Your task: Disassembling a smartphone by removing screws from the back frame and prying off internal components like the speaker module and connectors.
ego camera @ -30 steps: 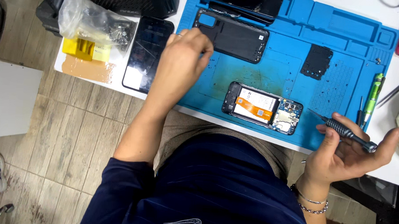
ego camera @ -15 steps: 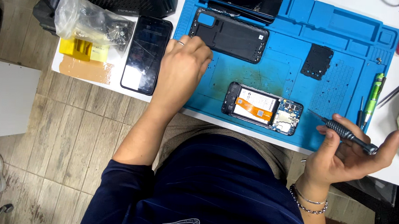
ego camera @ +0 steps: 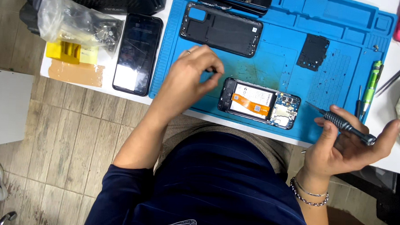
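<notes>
the opened black smartphone (ego camera: 259,103) is lying back-off on the blue silicone mat (ego camera: 273,57) (battery exposed); left hand (ego camera: 190,79) is pinching something tiny beside it, right hand (ego camera: 347,144) is gripping a black screwdriver (ego camera: 343,125).

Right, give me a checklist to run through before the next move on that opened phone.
1. Opened phone lies flat on the blue mat: ok.
2. Screwdriver gripped in the right hand, tip off the phone: ok.
3. Left hand pinched just left of the phone; whether it holds a screw: cannot tell.
4. Back cover set aside on the mat, apart from the phone: ok.
5. Second phone off the mat, near the table edge: not ok.
</notes>
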